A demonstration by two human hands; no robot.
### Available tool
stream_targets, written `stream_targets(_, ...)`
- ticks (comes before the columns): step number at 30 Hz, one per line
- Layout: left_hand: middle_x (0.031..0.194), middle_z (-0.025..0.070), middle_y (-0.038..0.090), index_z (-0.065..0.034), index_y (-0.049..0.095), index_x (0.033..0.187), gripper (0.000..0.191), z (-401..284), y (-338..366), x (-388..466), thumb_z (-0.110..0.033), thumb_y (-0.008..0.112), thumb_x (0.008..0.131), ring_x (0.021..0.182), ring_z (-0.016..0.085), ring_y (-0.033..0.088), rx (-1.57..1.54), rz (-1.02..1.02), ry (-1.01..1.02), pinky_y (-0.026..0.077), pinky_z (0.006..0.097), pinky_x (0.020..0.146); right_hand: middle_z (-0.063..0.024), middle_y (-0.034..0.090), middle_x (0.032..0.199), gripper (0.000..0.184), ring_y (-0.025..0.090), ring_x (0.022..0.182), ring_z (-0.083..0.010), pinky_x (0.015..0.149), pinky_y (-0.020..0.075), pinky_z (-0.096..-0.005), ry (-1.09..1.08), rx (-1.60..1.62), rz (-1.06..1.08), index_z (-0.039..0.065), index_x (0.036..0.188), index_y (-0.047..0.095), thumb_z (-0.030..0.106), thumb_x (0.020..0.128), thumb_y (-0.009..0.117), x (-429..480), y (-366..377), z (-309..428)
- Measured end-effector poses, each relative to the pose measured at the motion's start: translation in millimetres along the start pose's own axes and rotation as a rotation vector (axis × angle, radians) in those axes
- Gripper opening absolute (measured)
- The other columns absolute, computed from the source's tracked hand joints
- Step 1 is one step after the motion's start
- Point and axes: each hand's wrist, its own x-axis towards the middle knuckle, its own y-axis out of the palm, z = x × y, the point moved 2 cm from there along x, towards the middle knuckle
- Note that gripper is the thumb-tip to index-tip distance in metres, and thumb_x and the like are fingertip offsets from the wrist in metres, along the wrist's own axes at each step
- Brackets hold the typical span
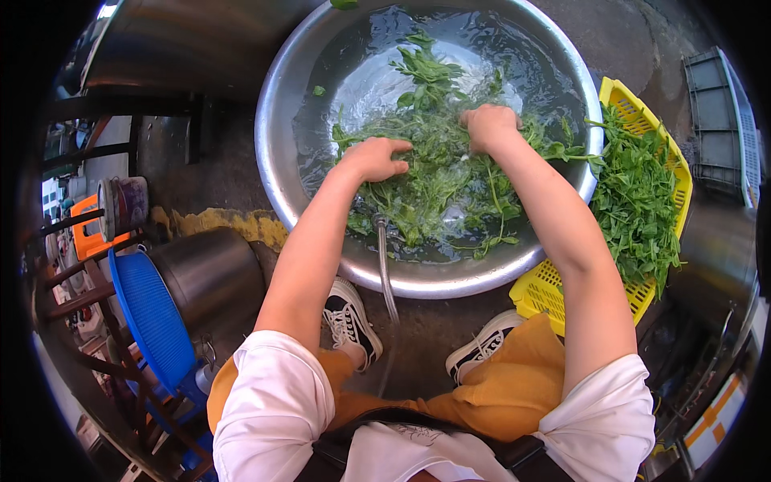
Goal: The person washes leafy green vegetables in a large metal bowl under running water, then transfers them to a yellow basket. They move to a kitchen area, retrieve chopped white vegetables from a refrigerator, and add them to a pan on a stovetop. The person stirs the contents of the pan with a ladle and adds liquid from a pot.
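A large round metal basin [278, 175] of water stands before me, with leafy green stems [430, 181] afloat in it. My left hand [377, 159] is over the left part of the greens, fingers apart and nothing held. At the right, my right hand [492, 125] touches the water among the greens, its fingers curled down and partly hidden; whether it grips any stems cannot be told. A flexible metal hose [385, 265] hangs over the near rim into the water. A separate bunch of leaves [427, 72] floats beyond my hands.
Right of the basin, a yellow plastic basket [682, 187] holds more greens [635, 199]. A grey crate [714, 120] stands farther right. At left are a blue plastic basket [153, 319], a metal pot [208, 283] and a wooden rack [78, 307]. My shoes [352, 325] flank the hose below the basin.
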Motion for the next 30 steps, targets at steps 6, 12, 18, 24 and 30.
stream_targets(6,0.141,0.0204,0.035,-0.0190,0.032,0.141,0.077,32.7,-26.1,-24.1,-0.041,0.067,0.076,0.130,0.036,0.033,-0.293,-0.570,-0.169,0.030,0.0411,0.104,-0.0066,0.034,0.144,0.060,0.035,0.130,-0.0336,0.094,0.0336,-0.0646,-0.331,0.019,-0.604,0.027,0.133,0.047,0.042,0.077,0.064,36.6,-64.1,43.5)
stream_targets(12,0.148,0.0218,0.021,-0.0080,0.000,0.147,0.107,21.3,38.1,-7.6,-0.054,0.067,0.077,0.136,0.031,0.026,-0.906,-0.092,-0.220,0.027,0.0386,0.108,-0.0116,0.016,0.152,0.088,0.018,0.138,-0.0377,0.109,0.0222,-0.0559,0.040,0.216,0.040,0.032,0.144,0.028,0.068,0.070,0.059,36.9,-19.7,-45.8)
stream_targets(18,0.148,0.0192,0.022,-0.0129,-0.007,0.147,0.112,-70.2,48.1,11.0,-0.060,0.065,0.076,0.130,0.029,0.035,-1.367,-0.042,-0.149,0.040,0.0420,0.099,-0.0264,0.017,0.148,0.116,0.020,0.138,-0.0341,0.112,0.0209,-0.0452,-0.215,1.031,0.093,0.005,0.147,0.010,0.070,0.067,0.063,-32.4,50.9,-61.5)
stream_targets(24,0.109,0.0096,0.057,-0.0072,0.041,0.127,0.053,-119.6,11.1,-30.6,-0.024,0.067,0.084,0.091,0.019,0.060,-1.702,-0.240,0.144,0.051,0.0315,0.076,-0.0237,0.046,0.132,0.090,0.048,0.120,-0.0290,0.102,0.0368,-0.0355,-0.401,1.350,-0.371,-0.004,0.136,0.035,0.037,0.068,0.077,-93.6,7.5,-45.6)
stream_targets(30,0.114,0.0106,0.057,-0.0038,0.048,0.125,0.049,-87.0,-31.3,-81.4,-0.017,0.066,0.080,0.100,0.019,0.057,-1.385,-0.287,0.238,0.047,0.0332,0.086,-0.0216,0.050,0.126,0.078,0.050,0.117,-0.0304,0.101,0.0394,-0.0388,-0.396,1.228,-0.248,0.001,0.132,0.043,0.031,0.067,0.075,-131.2,-18.1,-115.6)
